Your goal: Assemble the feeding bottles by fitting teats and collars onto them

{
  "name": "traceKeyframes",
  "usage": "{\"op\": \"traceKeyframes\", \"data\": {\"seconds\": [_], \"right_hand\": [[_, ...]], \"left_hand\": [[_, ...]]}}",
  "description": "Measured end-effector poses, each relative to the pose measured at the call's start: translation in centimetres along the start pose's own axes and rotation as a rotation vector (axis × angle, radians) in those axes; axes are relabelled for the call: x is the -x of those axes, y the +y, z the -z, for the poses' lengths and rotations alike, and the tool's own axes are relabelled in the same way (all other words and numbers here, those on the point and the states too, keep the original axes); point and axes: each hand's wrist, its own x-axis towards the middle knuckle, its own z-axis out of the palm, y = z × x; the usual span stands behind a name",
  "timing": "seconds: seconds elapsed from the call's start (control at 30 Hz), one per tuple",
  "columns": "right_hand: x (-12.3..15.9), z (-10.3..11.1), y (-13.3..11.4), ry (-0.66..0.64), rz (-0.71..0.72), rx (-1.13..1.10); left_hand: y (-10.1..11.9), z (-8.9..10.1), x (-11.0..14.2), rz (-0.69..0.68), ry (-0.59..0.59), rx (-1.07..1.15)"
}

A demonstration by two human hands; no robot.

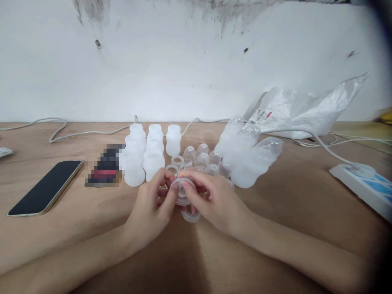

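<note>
My left hand [155, 200] and my right hand [214, 200] meet at the middle of the table, closed on a translucent bottle collar ring [183, 199]. Both thumbs press in at its centre, on a clear part whose shape the fingers partly hide. Just below it, another translucent ring [191, 215] shows under my right fingers; whether they touch it I cannot tell. Beyond my hands lie more loose rings [177, 160] and several clear domed caps [202, 159]. White frosted bottles [154, 159] without tops stand in rows at the left.
Bottles with clear domed caps [245, 159] stand grouped at the right, one leaning. A phone [45, 188] and a pixelated dark item [105, 167] lie at the left. A plastic bag [294, 110], a power strip [364, 183] and white cables [88, 132] are along the back and right.
</note>
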Motion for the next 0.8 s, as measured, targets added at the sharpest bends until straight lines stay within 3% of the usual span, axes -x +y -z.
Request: {"op": "traceKeyframes", "data": {"seconds": [0.6,0.8], "right_hand": [[-0.1,0.14,0.19,-0.008,0.06,0.053],[0.08,-0.13,0.09,-0.002,0.069,0.065]], "left_hand": [[-0.36,-0.22,0.16,0.015,-0.035,0.001],[-0.47,-0.26,0.27,-0.034,0.022,-0.054]]}}
